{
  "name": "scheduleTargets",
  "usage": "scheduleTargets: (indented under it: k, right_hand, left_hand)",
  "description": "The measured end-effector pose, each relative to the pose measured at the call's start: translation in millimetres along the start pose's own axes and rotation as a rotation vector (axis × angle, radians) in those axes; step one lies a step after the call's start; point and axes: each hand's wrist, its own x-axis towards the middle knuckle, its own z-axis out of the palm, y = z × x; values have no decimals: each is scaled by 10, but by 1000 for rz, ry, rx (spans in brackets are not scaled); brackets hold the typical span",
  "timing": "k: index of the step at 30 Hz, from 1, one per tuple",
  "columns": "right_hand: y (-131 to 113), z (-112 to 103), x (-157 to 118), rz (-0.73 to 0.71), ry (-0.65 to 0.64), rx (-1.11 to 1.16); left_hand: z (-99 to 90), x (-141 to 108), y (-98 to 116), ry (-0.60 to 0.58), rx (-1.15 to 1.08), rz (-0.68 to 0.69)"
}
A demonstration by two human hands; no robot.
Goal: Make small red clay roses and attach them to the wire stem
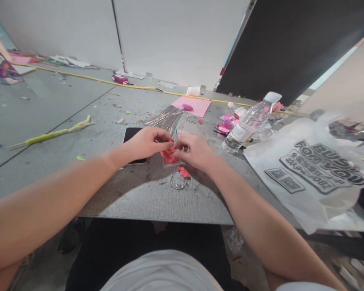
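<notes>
Over the middle of the table, my left hand (pixel 153 142) and my right hand (pixel 191 149) nearly meet. Between them lies a clear plastic bag with red pieces (pixel 169 155). The fingers of both hands are bent in a pinch at its upper part; whatever sits between the fingertips is too small to make out. Just below the bag are a few loose red pieces (pixel 183 172) and a small loop of wire (pixel 178 182). A dark phone (pixel 132 134) is partly covered by my left hand. Thin metal wires (pixel 164 119) fan out behind the hands.
A water bottle (pixel 248 123) stands tilted in view at the right, beside a white plastic bag (pixel 309 169). Pink paper (pixel 197 106) lies at the back. A yellow-green wrapped stem (pixel 59 134) is at the left. A yellow cable (pixel 100 80) crosses the far side.
</notes>
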Motion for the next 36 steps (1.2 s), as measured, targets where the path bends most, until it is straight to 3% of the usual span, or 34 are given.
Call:
scheduleTargets:
  k: [2,5,14,24,36]
  right_hand:
    - [47,18,8,-9,-81,-1]
    - [98,74,15,19,-100,-30]
    - [-6,2,-13,-50,184,103]
    - [-98,28,-39,-156,194,66]
    - [-111,48,-57,-230,290,71]
  left_hand:
    - [-20,10,-28,62,25,9]
    - [-42,26,-69,117,58,21]
    - [-37,23,-54,23,-65,-19]
    - [-55,-17,18,-19,-34,-75]
    - [-33,-23,-55,-2,-290,-117]
